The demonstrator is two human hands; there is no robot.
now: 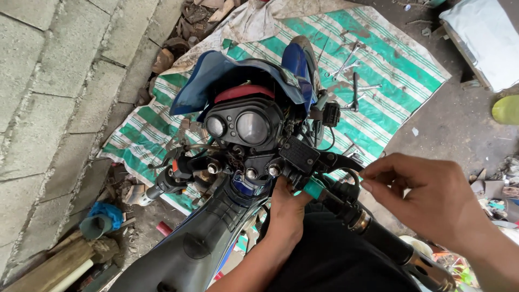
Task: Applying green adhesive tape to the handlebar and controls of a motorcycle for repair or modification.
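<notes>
I look down on a motorcycle's handlebar area, with a black instrument cluster [243,127] holding two round gauges. My left hand [288,208] reaches up under the right handlebar, gripping a green-handled tool [314,188] just below the square black brake fluid reservoir [298,154]. My right hand [424,197] hovers beside the right handlebar [373,230], fingers pinched near the brake lever [340,161] and a thin cable; whether it holds something small I cannot tell. The blue front fairing [216,75] hangs loose ahead of the gauges.
A green-and-white striped tarp [389,59] lies on the ground ahead with several wrenches [354,81] on it. A concrete block wall [48,97] runs along the left, with rubble, pipes and a blue rag [108,212] at its foot. Scrap lies at right.
</notes>
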